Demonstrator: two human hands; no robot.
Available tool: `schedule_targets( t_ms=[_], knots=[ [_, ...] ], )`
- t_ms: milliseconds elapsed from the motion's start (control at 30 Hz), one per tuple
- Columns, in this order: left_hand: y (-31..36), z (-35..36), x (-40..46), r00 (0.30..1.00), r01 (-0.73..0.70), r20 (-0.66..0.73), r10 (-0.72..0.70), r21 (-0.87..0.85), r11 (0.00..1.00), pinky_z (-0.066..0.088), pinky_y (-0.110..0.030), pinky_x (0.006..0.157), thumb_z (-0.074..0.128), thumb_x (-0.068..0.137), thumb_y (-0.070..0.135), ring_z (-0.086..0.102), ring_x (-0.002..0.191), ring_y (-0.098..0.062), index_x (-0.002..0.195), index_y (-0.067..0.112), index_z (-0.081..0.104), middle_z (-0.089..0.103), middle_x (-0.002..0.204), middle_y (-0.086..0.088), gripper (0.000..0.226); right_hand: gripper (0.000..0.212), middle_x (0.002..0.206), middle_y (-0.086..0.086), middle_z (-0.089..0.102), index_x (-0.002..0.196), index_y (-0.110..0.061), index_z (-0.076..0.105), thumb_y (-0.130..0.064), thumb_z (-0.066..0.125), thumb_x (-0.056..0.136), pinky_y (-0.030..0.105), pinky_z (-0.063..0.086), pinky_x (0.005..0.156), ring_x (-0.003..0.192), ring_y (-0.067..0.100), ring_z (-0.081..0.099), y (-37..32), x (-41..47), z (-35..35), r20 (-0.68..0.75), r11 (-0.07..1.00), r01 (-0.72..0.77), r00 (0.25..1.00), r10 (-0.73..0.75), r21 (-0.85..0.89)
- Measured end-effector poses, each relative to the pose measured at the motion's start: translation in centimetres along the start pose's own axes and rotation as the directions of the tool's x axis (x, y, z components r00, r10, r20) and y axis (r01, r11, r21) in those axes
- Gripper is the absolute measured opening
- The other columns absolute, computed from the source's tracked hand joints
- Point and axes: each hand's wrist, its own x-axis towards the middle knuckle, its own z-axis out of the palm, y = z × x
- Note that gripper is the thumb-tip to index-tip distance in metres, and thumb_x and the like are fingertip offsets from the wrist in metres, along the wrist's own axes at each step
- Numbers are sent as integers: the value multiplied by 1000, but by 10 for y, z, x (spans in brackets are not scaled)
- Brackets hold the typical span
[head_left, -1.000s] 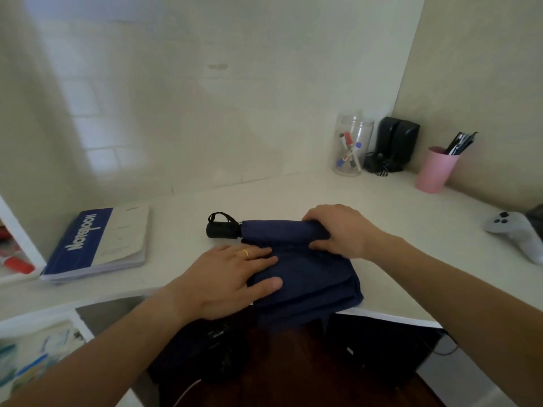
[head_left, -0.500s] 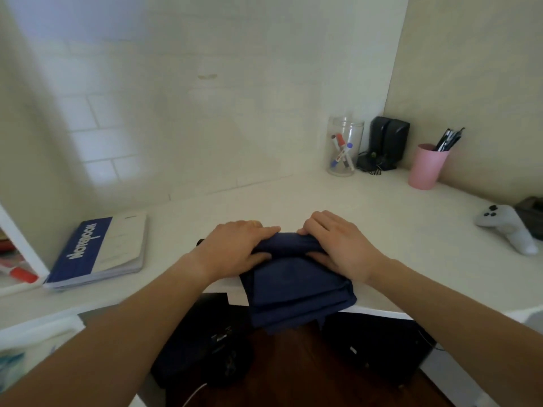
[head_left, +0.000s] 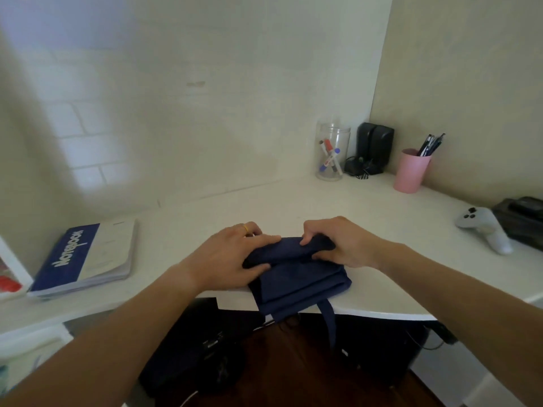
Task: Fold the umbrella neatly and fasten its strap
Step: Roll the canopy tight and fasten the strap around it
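A navy blue folding umbrella (head_left: 299, 277) lies at the front edge of the white desk (head_left: 293, 207), its cloth folded flat and overhanging the edge. Its strap (head_left: 330, 324) hangs down below the desk edge. My left hand (head_left: 232, 257), with a ring on one finger, grips the left end of the rolled part and hides the black handle. On the right end of the roll, my right hand (head_left: 340, 242) has its fingers curled over the cloth. The roll sits at the far side of the cloth.
A blue and white notebook (head_left: 85, 259) lies at the left. At the back right stand a clear jar of markers (head_left: 332, 154), black speakers (head_left: 374, 145) and a pink pen cup (head_left: 411, 171). A white game controller (head_left: 484, 230) lies at the right. A dark bag (head_left: 205, 348) is under the desk.
My left hand moved from lying flat on the cloth to the umbrella's left end, covering the handle. Both hands have rolled the far edge of the cloth toward me. The strap now hangs in view.
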Motion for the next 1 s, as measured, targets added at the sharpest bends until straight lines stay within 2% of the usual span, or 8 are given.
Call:
schedule_targets(
  t_ms=[133,333,500,600,767,833,900,1000],
  knots=[
    [-8,-1,-3,979,157,145,-142,-96,983,43,-30,100,46,101,56,59,119,-18,152,36,41,64,134,2,56,32,106,-7,69,102,-35,60,-15,76,82,44,54,85,94,18,66,6,-8,9,-75,1000,31,997,-31,0],
    [-1,7,-8,998,65,-19,-67,-90,994,49,-32,89,65,94,43,62,103,-19,140,35,59,65,120,3,47,13,98,-9,71,91,-26,71,-22,79,82,36,56,90,96,6,67,-6,3,-17,58,990,-60,997,53,126],
    [9,17,-6,982,82,-165,-86,-35,996,58,-43,70,73,86,28,56,101,-17,127,33,61,60,114,8,43,48,115,-5,71,126,-23,65,-29,80,81,18,49,82,100,12,66,-6,14,-36,198,981,-196,962,190,9],
    [12,13,1,982,54,-180,-57,-24,998,57,-43,67,72,85,31,54,102,-16,122,36,55,57,114,9,41,37,108,-4,73,115,-21,72,-31,80,79,32,52,86,93,15,64,-10,12,-32,146,983,-124,979,144,-134],
    [1,5,-1,998,61,9,-61,22,998,46,-38,101,54,86,54,60,112,-19,146,31,45,62,130,7,66,33,99,-5,63,104,-23,66,-32,79,75,32,46,78,88,15,56,-2,-13,-11,-48,971,8,999,-20,-238],
    [2,5,-7,991,102,92,-94,-96,990,48,-37,99,44,89,57,60,115,-19,153,32,38,60,137,6,68,33,96,-4,60,101,-21,65,-29,81,73,30,42,72,84,16,53,0,-21,-4,-134,956,54,986,-96,-287],
    [6,8,-10,999,40,29,-38,-87,995,52,-37,93,45,94,49,62,112,-19,152,31,42,60,137,6,61,35,95,-3,57,99,-20,64,-28,83,71,30,40,70,82,17,51,0,-25,0,-156,946,77,979,-132,-314],
    [10,21,-17,994,-25,-105,28,30,999,59,-41,80,63,93,26,65,106,-23,147,27,52,63,131,2,54,24,103,-6,61,94,-26,69,-33,83,75,29,46,84,94,13,58,-3,-25,-15,-69,999,10,998,-14,-47]
  ],
)
